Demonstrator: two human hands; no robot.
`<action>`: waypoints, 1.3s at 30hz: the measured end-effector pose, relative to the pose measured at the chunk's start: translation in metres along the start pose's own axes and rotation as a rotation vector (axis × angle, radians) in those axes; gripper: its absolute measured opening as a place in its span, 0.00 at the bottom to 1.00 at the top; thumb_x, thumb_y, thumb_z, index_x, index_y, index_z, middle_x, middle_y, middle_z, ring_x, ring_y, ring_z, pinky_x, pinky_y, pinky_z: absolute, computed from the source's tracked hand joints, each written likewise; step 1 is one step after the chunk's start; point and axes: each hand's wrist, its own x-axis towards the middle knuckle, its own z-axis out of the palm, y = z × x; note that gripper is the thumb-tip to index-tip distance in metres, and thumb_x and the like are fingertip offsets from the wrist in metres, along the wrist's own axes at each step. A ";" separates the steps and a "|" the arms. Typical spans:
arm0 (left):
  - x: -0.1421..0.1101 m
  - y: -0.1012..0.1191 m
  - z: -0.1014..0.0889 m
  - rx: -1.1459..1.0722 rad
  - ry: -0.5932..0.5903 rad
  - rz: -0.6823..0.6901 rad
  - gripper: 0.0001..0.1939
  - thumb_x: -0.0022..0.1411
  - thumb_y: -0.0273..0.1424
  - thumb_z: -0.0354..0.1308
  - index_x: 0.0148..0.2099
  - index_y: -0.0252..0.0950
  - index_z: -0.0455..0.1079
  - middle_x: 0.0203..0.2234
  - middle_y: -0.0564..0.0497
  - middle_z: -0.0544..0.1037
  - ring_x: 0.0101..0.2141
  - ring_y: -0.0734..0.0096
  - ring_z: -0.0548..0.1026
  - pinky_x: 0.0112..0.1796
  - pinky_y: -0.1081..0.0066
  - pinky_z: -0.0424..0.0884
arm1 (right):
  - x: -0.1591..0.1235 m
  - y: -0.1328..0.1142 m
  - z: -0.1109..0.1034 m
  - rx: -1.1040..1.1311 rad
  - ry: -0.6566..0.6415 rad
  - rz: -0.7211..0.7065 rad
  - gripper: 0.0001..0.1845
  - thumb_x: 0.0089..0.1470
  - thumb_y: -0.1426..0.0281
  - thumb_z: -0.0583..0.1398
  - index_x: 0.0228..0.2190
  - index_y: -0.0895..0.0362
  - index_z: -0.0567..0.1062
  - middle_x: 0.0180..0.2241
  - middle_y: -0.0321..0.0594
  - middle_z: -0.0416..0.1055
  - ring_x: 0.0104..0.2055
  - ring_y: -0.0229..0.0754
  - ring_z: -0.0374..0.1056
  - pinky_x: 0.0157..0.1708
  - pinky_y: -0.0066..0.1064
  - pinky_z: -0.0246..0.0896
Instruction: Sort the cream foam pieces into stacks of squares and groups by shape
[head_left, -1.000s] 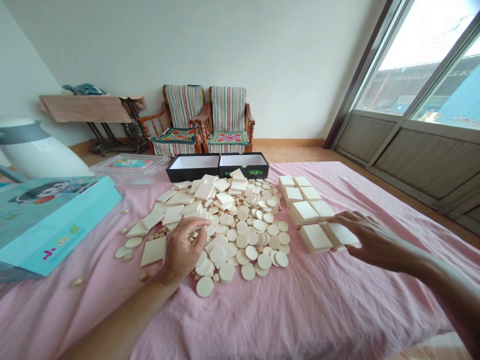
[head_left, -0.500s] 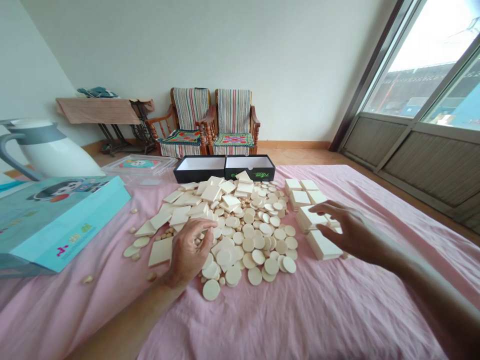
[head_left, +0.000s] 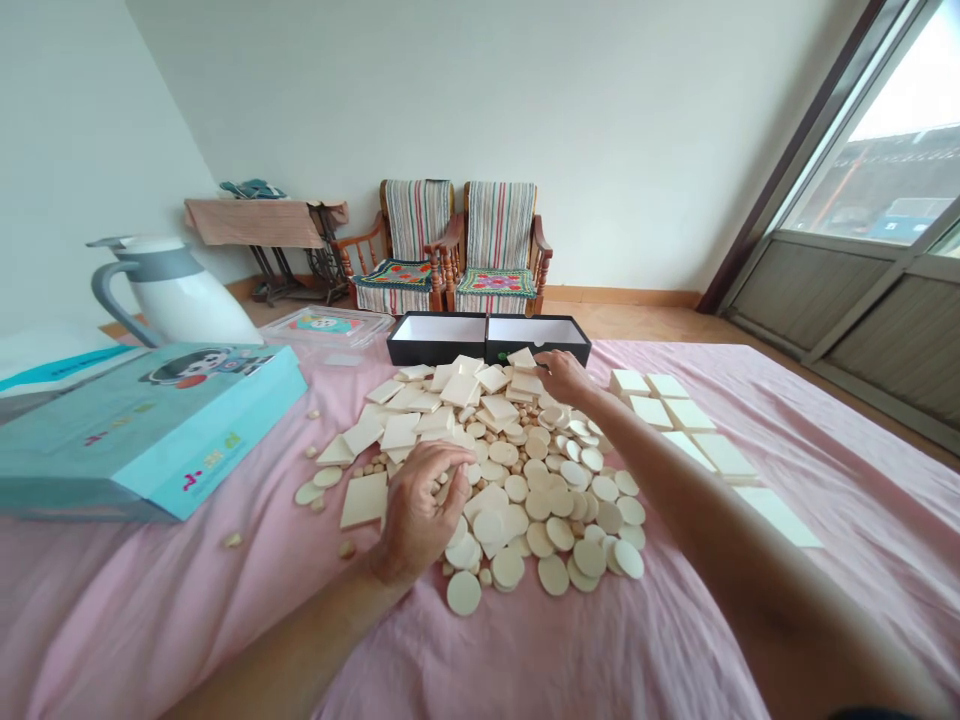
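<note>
Person at a table under a pink cloth point(head_left: 585, 660). Mixed wooden pieces heaped in the middle: square tiles point(head_left: 400, 431), round discs point(head_left: 553, 575), small knobs among them. Squares also in neat stacks point(head_left: 724, 454) to the person's right, some hidden behind the forearm. From where I stand, the step looks like picking squares out of the heap for those stacks.

Right hand point(head_left: 568, 380) stretched to the far side of the heap, near the open black boxes point(head_left: 435, 353). Its fingertips are at the edge of a topmost square point(head_left: 521, 358); cannot tell whether they grip it or merely touch. My reading: the move calls for a light pinch on that edge and a clean lift, neighbours undisturbed.

Left hand point(head_left: 421, 505) over the near side of the heap, fingers half curled, thumb apart from forefinger, pieces showing through the gap. Nothing seen pinched there.
</note>
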 end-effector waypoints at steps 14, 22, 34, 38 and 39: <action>0.000 -0.001 0.000 -0.001 -0.008 -0.024 0.08 0.60 0.22 0.53 0.38 0.36 0.73 0.34 0.49 0.78 0.40 0.66 0.75 0.43 0.66 0.70 | 0.005 0.011 0.005 0.100 -0.054 0.039 0.14 0.51 0.60 0.62 0.33 0.57 0.77 0.36 0.43 0.76 0.38 0.43 0.71 0.32 0.27 0.59; 0.001 -0.002 0.000 0.023 -0.006 -0.037 0.08 0.60 0.23 0.53 0.38 0.36 0.73 0.34 0.48 0.78 0.39 0.67 0.75 0.42 0.67 0.71 | -0.030 0.010 -0.006 0.174 -0.154 -0.132 0.05 0.46 0.68 0.64 0.29 0.54 0.77 0.30 0.36 0.77 0.32 0.39 0.71 0.32 0.26 0.63; 0.001 -0.002 0.000 0.042 -0.005 -0.043 0.09 0.60 0.24 0.53 0.37 0.36 0.73 0.34 0.48 0.78 0.39 0.66 0.76 0.43 0.66 0.71 | -0.052 -0.010 -0.007 -0.026 -0.147 -0.562 0.40 0.40 0.83 0.59 0.57 0.52 0.63 0.58 0.46 0.60 0.58 0.49 0.57 0.54 0.43 0.55; 0.002 -0.002 -0.001 0.046 0.000 -0.039 0.09 0.60 0.23 0.53 0.37 0.36 0.73 0.34 0.49 0.79 0.39 0.66 0.76 0.42 0.66 0.71 | -0.056 -0.013 -0.006 -0.010 -0.119 -0.545 0.36 0.42 0.80 0.61 0.55 0.55 0.65 0.55 0.48 0.63 0.55 0.49 0.59 0.53 0.42 0.57; 0.002 -0.002 -0.001 0.047 0.001 -0.038 0.09 0.60 0.23 0.53 0.37 0.36 0.73 0.34 0.49 0.79 0.39 0.66 0.75 0.42 0.67 0.71 | -0.060 -0.012 -0.010 0.008 -0.097 -0.533 0.34 0.43 0.79 0.62 0.54 0.56 0.66 0.53 0.49 0.64 0.54 0.49 0.60 0.52 0.42 0.58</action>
